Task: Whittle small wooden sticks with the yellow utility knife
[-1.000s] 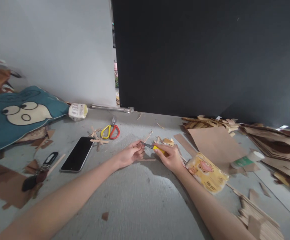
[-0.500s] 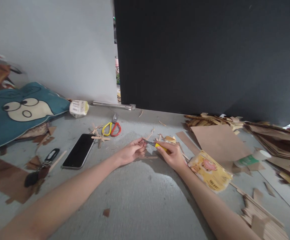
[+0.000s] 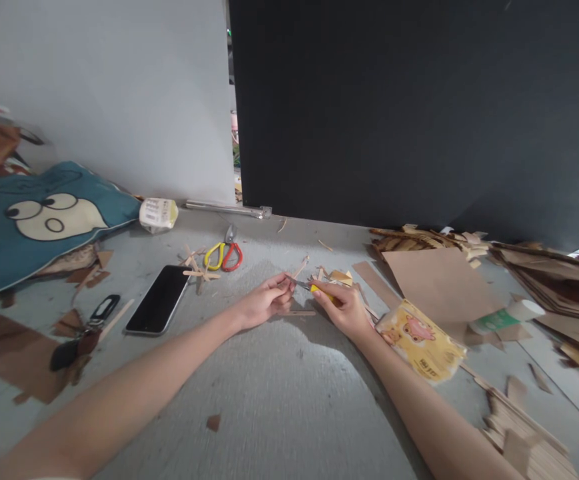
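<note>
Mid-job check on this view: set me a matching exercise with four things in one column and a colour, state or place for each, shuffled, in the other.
Things
1. Phone
2. Scissors
3. Yellow-handled tool
4. Cushion

Colours, states, places
A. Held in the right hand
B. Teal, printed with cartoon eyes
C. Lying flat, dark screen facing up
D. One handle loop yellow, the other red

Right pairs: 1-C, 2-D, 3-A, 4-B
</note>
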Available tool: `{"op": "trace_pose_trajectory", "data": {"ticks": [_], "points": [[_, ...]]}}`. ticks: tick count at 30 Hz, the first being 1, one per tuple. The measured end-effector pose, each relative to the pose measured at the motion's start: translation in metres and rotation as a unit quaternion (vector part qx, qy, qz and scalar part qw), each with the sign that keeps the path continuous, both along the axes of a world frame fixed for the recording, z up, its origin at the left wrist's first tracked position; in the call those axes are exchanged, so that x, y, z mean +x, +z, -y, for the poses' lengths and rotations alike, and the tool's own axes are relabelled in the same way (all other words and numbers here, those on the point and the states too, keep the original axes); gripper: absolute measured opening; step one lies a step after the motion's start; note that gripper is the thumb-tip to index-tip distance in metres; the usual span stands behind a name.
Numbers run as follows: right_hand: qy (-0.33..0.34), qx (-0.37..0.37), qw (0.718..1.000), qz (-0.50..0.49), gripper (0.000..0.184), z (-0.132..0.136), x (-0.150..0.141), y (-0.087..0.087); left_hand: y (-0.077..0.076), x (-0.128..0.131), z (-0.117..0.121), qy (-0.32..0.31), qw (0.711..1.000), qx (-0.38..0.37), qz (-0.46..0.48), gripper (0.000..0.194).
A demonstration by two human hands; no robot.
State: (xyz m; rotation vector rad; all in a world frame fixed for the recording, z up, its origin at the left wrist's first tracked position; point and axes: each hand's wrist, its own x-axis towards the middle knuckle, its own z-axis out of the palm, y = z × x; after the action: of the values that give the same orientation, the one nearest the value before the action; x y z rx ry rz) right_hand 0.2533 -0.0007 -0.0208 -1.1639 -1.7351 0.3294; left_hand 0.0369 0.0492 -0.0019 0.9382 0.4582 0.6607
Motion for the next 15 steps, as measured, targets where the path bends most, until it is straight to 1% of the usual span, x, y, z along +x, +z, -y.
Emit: {"op": "trace_pose_trajectory", "data": {"ticks": [3,6,11,15], "points": [[-0.004,0.001,1.000,0.009,0.036,0.0003,0.0005,0.0000,0.0004,-0.0004,0.0006,0.001,1.000,-0.006,0.008,0.026],[0.007,-0.011,1.000,0.019,0.038,0.0010,0.0016,-0.0004,0.0010,-0.0010,0.0008,-0.001,1.000,-0.012,0.013,0.026],[0.015,-0.009,1.000,0.019,0.039,0.0019,0.0023,0.0008,0.0015,-0.0010,0.0003,-0.004,1.000,-0.007,0.019,0.035],[0.001,0.005,1.000,0.010,0.040,0.0015,0.0012,0.0026,0.0015,-0.0002,0.0002,-0.004,1.000,0.002,0.017,0.038]]}}
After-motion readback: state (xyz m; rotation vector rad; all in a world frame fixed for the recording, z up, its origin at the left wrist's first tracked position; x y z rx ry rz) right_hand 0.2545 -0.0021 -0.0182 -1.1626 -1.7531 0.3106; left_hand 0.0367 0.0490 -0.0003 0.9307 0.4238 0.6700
